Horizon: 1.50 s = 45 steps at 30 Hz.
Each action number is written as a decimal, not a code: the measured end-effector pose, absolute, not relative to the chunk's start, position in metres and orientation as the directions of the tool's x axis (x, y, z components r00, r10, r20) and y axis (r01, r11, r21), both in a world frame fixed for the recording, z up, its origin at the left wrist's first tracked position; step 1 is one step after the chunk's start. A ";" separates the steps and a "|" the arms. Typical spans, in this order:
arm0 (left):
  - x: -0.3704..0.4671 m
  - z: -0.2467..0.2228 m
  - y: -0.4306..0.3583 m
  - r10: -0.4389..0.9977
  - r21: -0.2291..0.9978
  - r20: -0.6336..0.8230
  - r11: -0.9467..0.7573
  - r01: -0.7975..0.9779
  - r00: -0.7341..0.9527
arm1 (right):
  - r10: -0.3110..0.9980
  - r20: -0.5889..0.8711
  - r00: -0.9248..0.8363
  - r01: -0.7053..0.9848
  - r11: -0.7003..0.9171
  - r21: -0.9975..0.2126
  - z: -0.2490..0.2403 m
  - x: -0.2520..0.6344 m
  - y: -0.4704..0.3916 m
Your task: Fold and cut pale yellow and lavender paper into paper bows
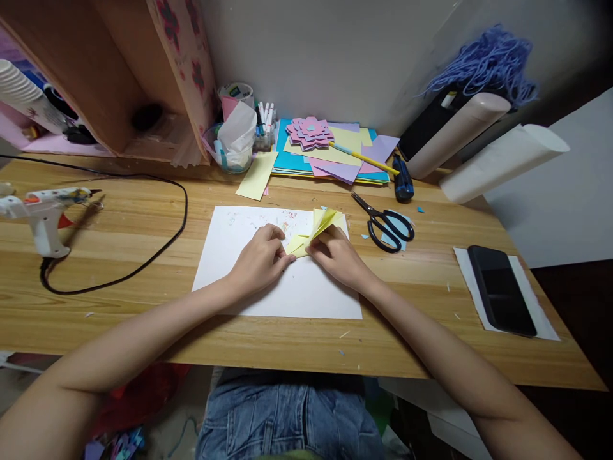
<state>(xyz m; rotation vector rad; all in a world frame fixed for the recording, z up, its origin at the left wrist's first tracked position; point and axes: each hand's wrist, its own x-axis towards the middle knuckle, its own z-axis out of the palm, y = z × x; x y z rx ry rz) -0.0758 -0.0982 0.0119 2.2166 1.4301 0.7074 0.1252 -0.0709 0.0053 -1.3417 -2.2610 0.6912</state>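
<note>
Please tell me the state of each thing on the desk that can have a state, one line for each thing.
yellow paper: partly folded, pressed under both hands
left hand: fingers bent, pressing the paper
right hand: fingers bent, pressing the paper
white sheet: flat under the work
scissors: lying slightly open, untouched
glue gun: standing on the desk, cable attached
phone: screen dark

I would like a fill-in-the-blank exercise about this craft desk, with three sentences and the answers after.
1. Both hands, the left hand and the right hand, press on a folded piece of paper whose colour is ____.
2. That paper lies on a white sheet, and to the right of the sheet lie black ____.
3. At the desk's left end lies a glue gun with a ____ cord.

Answers: yellow; scissors; black
</note>
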 end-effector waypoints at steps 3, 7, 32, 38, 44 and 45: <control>-0.076 0.013 -0.099 0.927 0.536 0.190 -0.374 0.757 0.323 | 0.895 0.108 -0.433 0.716 0.414 -0.563 0.005 0.123 -0.073; -0.075 0.015 -0.100 0.933 0.487 0.197 -0.359 0.796 0.300 | 0.896 0.147 -0.419 0.735 0.430 -0.524 0.001 0.121 -0.075; -0.092 0.020 -0.089 0.950 0.516 0.032 -0.281 0.809 0.310 | 0.912 0.157 -0.380 0.729 0.400 -0.555 -0.004 0.125 -0.071; -0.094 0.023 -0.086 0.942 0.537 -0.004 -0.281 0.795 0.336 | 0.903 0.171 -0.394 0.728 0.420 -0.543 -0.005 0.126 -0.070; -0.093 0.018 -0.089 0.837 0.491 0.099 -0.511 0.706 0.538 | 0.898 0.169 -0.406 0.725 0.429 -0.538 -0.004 0.126 -0.069; -0.091 0.018 -0.091 0.812 0.447 0.115 -0.556 0.700 0.572 | 0.896 0.169 -0.410 0.723 0.432 -0.539 -0.004 0.126 -0.069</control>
